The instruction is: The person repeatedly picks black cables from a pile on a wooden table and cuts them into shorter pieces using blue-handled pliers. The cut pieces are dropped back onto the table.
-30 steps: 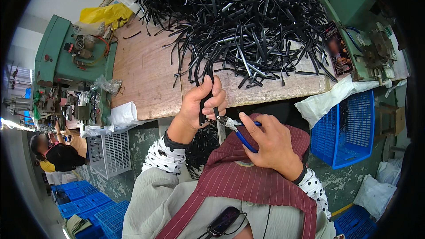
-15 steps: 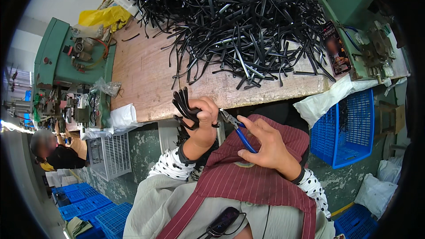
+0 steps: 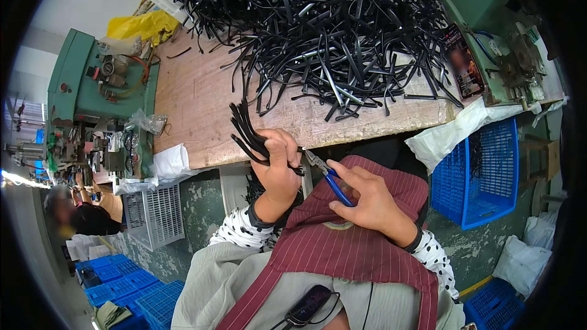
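A small bundle of black eyeglass temples (image 3: 246, 129) is gripped in my left hand (image 3: 276, 171), just off the bench's front edge. Their curved tips fan up and to the left, while the other ends come out by my fingers on the right. My right hand (image 3: 374, 203) is closed around blue-handled cutting pliers (image 3: 335, 184). The metal jaws point up and left, close beside my left fingertips at the temple ends. Whether the jaws touch a temple is too small to tell. A big heap of similar temples (image 3: 342, 55) covers the far part of the bench.
The wooden bench (image 3: 195, 98) has green machines at left (image 3: 76, 85) and right (image 3: 477, 0). A phone (image 3: 465, 70) leans by the right machine. Blue crate (image 3: 443, 189) and grey crate (image 3: 154, 217) stand below. Another person (image 3: 92, 217) sits far left.
The temples in my left hand have turned, their tips now gathered closer and pointing higher. My left hand has tilted slightly. The pliers stay in my right hand, nearly where they were.
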Demonstrator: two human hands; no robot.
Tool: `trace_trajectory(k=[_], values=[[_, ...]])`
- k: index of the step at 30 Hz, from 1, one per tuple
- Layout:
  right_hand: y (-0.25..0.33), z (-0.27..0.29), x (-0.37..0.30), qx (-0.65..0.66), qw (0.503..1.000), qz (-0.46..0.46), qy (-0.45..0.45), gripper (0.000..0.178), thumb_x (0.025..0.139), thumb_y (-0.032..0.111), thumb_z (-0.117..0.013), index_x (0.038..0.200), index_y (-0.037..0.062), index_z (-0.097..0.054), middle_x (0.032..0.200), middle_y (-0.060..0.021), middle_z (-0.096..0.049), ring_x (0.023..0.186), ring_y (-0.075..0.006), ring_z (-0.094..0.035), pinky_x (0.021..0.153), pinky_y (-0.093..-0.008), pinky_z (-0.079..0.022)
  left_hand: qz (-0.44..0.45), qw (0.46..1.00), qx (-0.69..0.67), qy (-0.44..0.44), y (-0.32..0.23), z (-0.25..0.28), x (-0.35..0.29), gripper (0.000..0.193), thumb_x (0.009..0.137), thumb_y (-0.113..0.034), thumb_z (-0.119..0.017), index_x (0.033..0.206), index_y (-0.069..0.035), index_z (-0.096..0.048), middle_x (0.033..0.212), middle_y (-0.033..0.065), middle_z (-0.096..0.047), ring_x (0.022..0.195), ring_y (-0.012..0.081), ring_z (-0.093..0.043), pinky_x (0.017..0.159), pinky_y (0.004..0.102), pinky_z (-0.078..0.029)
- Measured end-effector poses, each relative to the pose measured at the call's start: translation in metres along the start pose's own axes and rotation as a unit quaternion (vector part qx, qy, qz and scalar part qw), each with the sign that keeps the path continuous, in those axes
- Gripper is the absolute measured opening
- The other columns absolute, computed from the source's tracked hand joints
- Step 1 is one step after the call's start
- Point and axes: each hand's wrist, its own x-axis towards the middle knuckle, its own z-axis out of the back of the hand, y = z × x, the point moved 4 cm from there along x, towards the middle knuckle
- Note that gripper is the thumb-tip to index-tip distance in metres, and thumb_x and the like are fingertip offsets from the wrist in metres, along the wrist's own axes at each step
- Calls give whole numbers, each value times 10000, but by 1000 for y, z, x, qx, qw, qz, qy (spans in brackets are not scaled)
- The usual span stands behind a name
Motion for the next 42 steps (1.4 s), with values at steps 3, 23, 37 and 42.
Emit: trace_trajectory(k=[3,23,37,42], values=[[1,1,-1,28,999,-20,14,768,701,171,-771,1408,125,-477,790,-111,-560,685,-268,-598,637,-366,-512,99,994,-27,-29,-1,4,4,331,1019,-377,-475,868,-84,-448,654,31,-454,531,92,-377,498,235,-344],[-3,20,-15,27,997,-42,-51,804,689,228,-808,1416,145,-475,809,-79,-559,657,-212,-583,621,-327,-506,-9,786,611,91,83,-23,98,296,797,-247,-668,788,46,-623,746,273,-639,753,425,-642,693,497,-513],[-7,5,-8,-21,999,-12,-49,816,676,248,-808,1411,136,-471,878,-116,-567,779,-279,-619,701,-381,-525,-62,953,278,-106,46,57,51,156,975,-102,-571,1078,2,-627,762,-17,-618,654,58,-528,598,213,-423],[-6,1,-7,-56,996,16,-72,834,650,238,-813,1404,130,-474,906,-104,-551,794,-277,-616,691,-380,-523,-50,876,480,-23,51,53,44,211,920,-214,-667,919,-15,-596,652,25,-537,584,104,-488,531,267,-380]])
